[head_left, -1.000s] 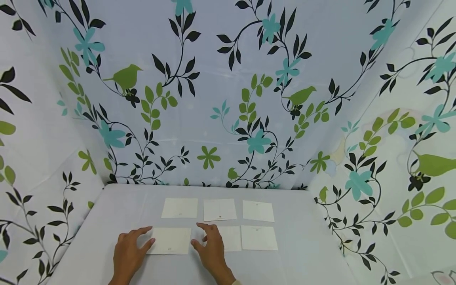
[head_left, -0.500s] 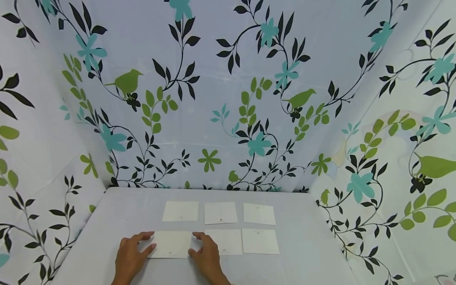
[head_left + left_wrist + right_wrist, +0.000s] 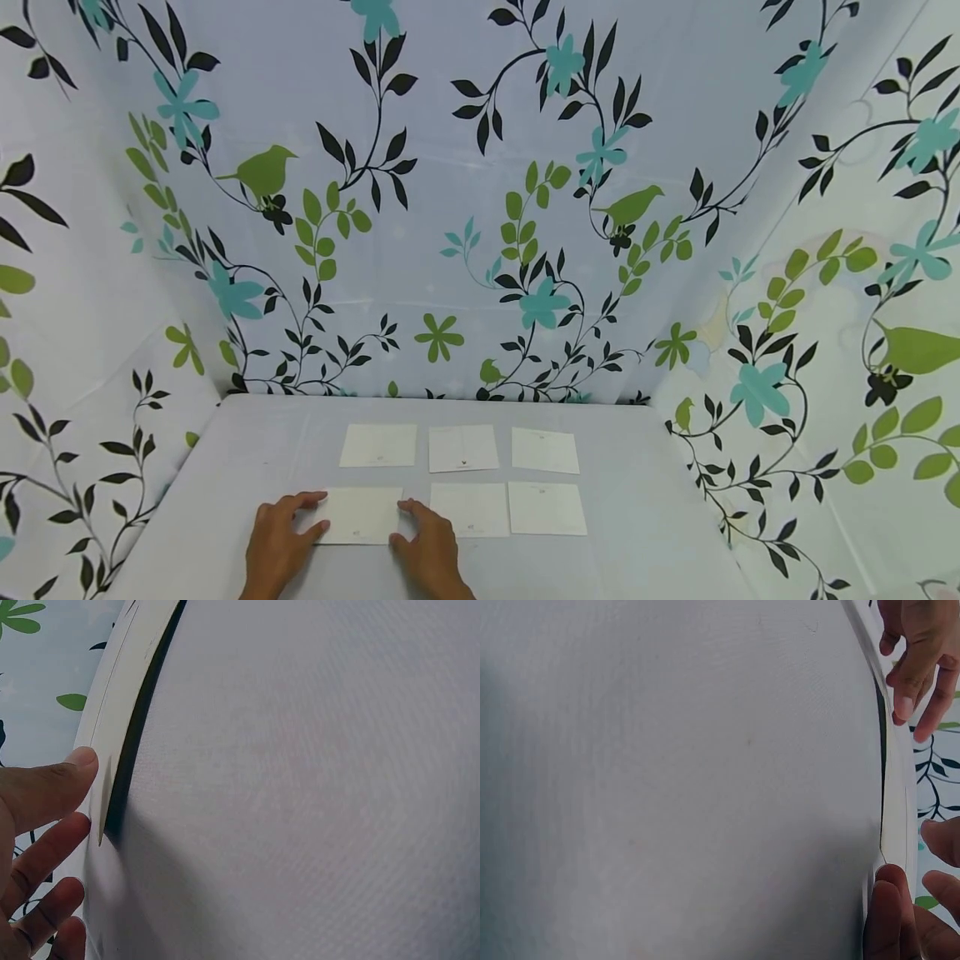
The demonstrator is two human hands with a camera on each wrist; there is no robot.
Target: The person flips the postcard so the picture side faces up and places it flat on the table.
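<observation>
A blank-looking off-white card (image 3: 362,517) lies on the white table at the front left of two rows, with a tiny faint mark near its lower edge. My left hand (image 3: 281,537) is at its left side, thumb and index finger spread along that edge. In the left wrist view, the left thumb (image 3: 64,784) reaches the card's end (image 3: 120,742), whose underside edge looks dark. On the card's right side is my right hand (image 3: 431,550), index fingertip by the upper corner and thumb lower down. The right wrist view shows right fingers (image 3: 889,915) close to the card's end.
Several similar cards lie around: one just right of my right hand (image 3: 469,510), another at front right (image 3: 547,508), and a back row at left (image 3: 378,446), middle (image 3: 462,448) and right (image 3: 544,451). Patterned curtains (image 3: 450,200) stand behind and beside the table (image 3: 637,500).
My right hand has moved left, away from the neighbouring card and up to the front-left card's right edge. My left hand has hardly moved. The head view has tilted slightly.
</observation>
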